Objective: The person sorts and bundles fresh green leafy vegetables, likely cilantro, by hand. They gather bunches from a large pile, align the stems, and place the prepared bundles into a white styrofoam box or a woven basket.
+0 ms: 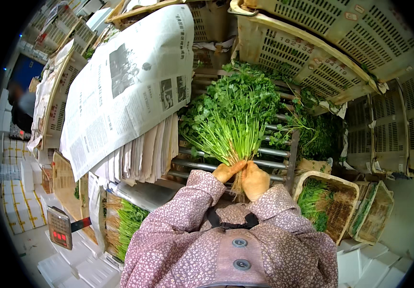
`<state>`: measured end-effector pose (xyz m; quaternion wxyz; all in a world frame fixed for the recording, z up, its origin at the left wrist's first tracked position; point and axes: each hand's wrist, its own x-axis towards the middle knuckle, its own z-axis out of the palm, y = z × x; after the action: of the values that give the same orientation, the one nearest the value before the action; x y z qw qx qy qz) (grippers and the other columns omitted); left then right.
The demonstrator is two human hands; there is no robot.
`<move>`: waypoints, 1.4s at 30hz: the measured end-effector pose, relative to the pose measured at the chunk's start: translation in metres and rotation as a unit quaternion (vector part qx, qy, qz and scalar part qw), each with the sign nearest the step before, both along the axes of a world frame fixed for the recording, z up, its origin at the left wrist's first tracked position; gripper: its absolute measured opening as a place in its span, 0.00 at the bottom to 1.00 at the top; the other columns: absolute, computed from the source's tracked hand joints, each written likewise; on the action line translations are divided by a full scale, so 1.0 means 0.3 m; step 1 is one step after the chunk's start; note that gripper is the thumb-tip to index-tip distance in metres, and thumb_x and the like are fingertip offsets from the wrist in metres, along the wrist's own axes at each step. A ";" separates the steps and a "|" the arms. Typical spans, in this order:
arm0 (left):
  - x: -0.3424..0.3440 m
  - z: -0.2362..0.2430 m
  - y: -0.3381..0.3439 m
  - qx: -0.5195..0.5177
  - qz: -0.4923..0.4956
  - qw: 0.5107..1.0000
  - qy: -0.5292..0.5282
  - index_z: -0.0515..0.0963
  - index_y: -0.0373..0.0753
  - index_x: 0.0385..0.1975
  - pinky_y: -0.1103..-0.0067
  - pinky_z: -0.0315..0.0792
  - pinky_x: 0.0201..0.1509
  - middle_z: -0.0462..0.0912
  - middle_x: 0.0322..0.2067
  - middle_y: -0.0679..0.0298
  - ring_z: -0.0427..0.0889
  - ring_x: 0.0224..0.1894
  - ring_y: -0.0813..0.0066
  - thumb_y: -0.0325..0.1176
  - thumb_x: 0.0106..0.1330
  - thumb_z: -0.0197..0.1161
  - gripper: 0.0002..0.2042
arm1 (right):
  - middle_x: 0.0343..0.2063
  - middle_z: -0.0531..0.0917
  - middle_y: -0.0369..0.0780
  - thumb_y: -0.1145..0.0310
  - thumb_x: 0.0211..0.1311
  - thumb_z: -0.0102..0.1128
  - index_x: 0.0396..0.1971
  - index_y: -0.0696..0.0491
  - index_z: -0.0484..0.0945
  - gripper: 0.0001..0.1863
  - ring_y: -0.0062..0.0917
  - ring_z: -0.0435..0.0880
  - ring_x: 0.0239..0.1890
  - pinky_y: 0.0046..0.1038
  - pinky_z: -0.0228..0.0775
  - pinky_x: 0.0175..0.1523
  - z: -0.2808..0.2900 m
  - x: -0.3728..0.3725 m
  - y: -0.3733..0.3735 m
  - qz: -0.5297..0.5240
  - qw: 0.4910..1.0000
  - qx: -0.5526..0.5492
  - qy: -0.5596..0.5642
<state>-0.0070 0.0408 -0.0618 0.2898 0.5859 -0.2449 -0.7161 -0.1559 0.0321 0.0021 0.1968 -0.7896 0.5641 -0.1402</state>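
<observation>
A large bunch of cilantro point(238, 113) lies on a rack of metal bars point(274, 152), its leaves fanned out away from me. Its pale stems narrow to thin brown roots near my body. My left hand point(228, 171) is closed on the root end from the left, with the thumb stretched across the stems. On the other side, my right hand point(255, 181) is closed round the same root end, its knuckles facing up. Both hands nearly touch each other, and roots hang down between them.
A thick stack of newspaper sheets point(135, 86) lies left of the rack. Plastic crates point(288, 53) stand behind it, and more loose greens point(320, 134) lie to the right. A crate of herbs point(329, 201) is by my right elbow. A scale display point(60, 228) stands lower left.
</observation>
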 end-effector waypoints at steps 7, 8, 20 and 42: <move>-0.106 0.033 0.041 0.086 0.270 0.888 0.361 0.74 0.32 0.46 0.74 0.77 0.47 0.81 0.39 0.56 0.81 0.39 0.66 0.32 0.64 0.57 0.14 | 0.22 0.80 0.43 0.60 0.58 0.57 0.34 0.53 0.77 0.12 0.35 0.82 0.22 0.32 0.75 0.27 0.117 -0.075 -0.085 0.086 0.988 0.130 -0.015; -0.103 0.031 0.044 0.087 0.289 0.886 0.352 0.75 0.33 0.45 0.75 0.78 0.42 0.82 0.37 0.58 0.81 0.35 0.69 0.32 0.64 0.58 0.13 | 0.25 0.82 0.43 0.60 0.61 0.54 0.37 0.53 0.78 0.12 0.35 0.82 0.23 0.32 0.76 0.28 0.118 -0.132 -0.149 0.093 0.967 0.191 -0.144; -0.084 0.018 0.056 0.096 0.295 0.859 0.408 0.74 0.32 0.39 0.87 0.68 0.24 0.81 0.32 0.63 0.74 0.22 0.83 0.29 0.66 0.57 0.07 | 0.32 0.83 0.42 0.67 0.60 0.59 0.40 0.52 0.77 0.10 0.30 0.81 0.30 0.30 0.77 0.38 0.137 -0.322 -0.249 0.058 0.838 0.472 -0.267; 0.012 0.419 0.415 -0.049 0.043 0.984 -0.163 0.56 0.44 0.67 0.82 0.74 0.32 0.81 0.38 0.65 0.76 0.25 0.80 0.43 0.68 0.56 0.29 | 0.42 0.81 0.37 0.64 0.44 0.64 0.30 0.46 0.77 0.11 0.34 0.74 0.56 0.43 0.60 0.63 0.062 0.224 -0.131 0.606 0.778 -0.158 -0.045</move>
<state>-0.0033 0.1653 0.0639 0.3050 0.6899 -0.2984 -0.5848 -0.0888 -0.0071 0.0208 0.1389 -0.9811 -0.0706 -0.1149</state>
